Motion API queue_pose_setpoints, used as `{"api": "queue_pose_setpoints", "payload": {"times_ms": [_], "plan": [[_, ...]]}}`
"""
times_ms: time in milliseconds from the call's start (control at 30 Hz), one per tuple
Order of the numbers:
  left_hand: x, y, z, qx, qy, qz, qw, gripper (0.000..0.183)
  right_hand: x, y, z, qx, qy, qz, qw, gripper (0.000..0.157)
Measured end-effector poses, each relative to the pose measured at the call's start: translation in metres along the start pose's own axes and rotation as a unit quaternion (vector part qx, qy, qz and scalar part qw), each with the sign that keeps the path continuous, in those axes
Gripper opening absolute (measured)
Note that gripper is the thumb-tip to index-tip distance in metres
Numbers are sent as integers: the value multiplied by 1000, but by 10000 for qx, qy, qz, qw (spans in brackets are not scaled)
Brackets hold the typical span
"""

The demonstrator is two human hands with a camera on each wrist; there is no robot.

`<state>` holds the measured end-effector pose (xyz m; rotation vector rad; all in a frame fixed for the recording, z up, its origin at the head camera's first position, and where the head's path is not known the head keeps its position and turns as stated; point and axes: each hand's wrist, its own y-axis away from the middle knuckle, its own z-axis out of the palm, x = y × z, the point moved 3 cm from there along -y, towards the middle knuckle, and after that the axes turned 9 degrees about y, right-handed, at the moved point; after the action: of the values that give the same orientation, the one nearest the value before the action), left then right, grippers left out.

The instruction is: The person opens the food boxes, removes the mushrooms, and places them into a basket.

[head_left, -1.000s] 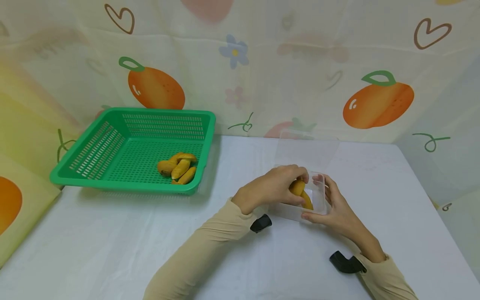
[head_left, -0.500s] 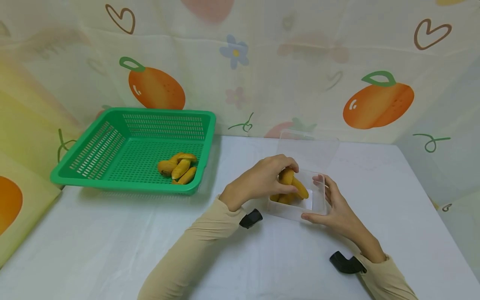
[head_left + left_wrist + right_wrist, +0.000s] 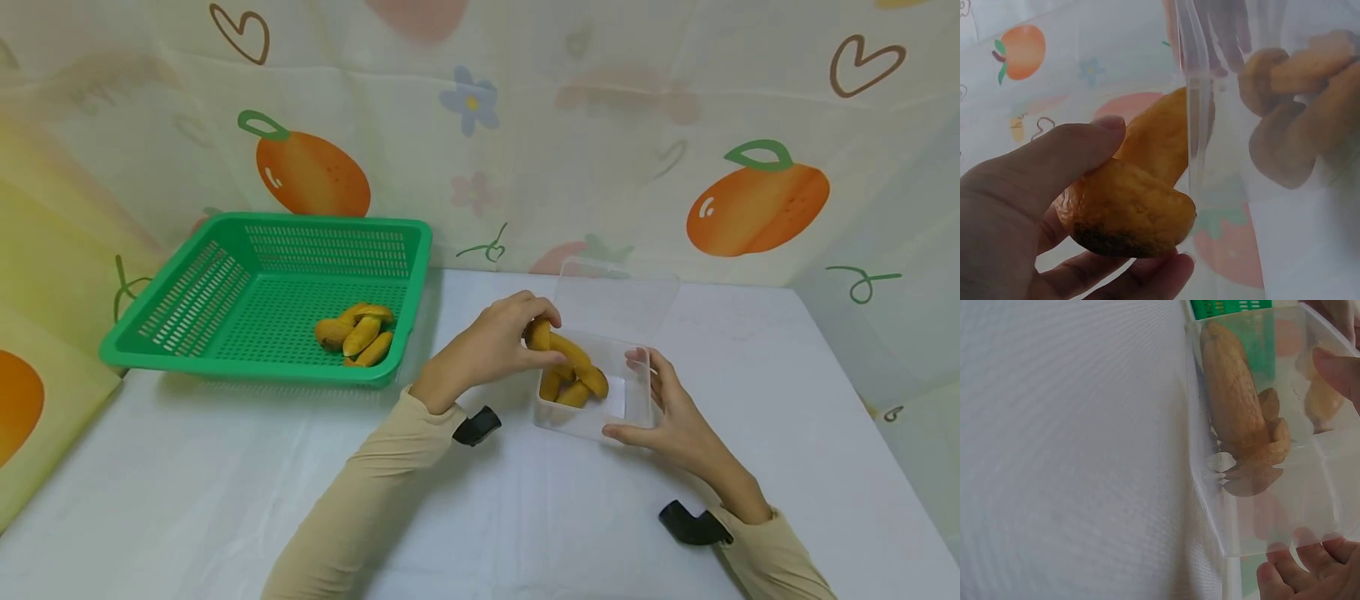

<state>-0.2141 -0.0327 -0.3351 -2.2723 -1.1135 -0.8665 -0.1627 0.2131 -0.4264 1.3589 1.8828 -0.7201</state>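
Far left: green basket (image 3: 262,371) on the white table (image 3: 562,517), a cluster of yellow-brown mushrooms (image 3: 362,336) near its right wall. No change from the half-second-earlier frame.

Next to the right: left hand (image 3: 495,342). It has shifted left and slightly away from the wearer since that frame, from over the box interior to the box's left edge. Hand is grasping the held mushroom (image 3: 1138,194), thumb on one side, fingers on the other; the piece has travelled left with it. The grasped end lies between thumb and fingertips; the rest slants down to the right, over the box. Contact with the pieces below cannot be determined.

Centre right: clear box (image 3: 577,421), same position. Several loose mushrooms (image 3: 576,394) lie in its left part, more plainly visible than before. A clear panel (image 3: 615,300) extends behind it.

Right: right hand (image 3: 678,421), unmoved, grasping the box's right end, thumb on the near side, fingers on the far side.
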Motion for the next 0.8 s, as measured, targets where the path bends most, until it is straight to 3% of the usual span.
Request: {"api": "queue_pose_setpoints", "payload": {"times_ms": [333, 500, 800], "plan": [[-12, 4, -5, -264, 50, -274, 9993, 34, 1, -1, 0, -12, -4, 18, 10000, 112], [-14, 7, -6, -424, 101, -216, 9988, 36, 0, -1, 0, -21, 4, 40, 10000, 114], [-18, 18, -13, -165, 142, -139, 9997, 34, 1, 0, 0, -45, -21, 81, 10000, 115]]}}
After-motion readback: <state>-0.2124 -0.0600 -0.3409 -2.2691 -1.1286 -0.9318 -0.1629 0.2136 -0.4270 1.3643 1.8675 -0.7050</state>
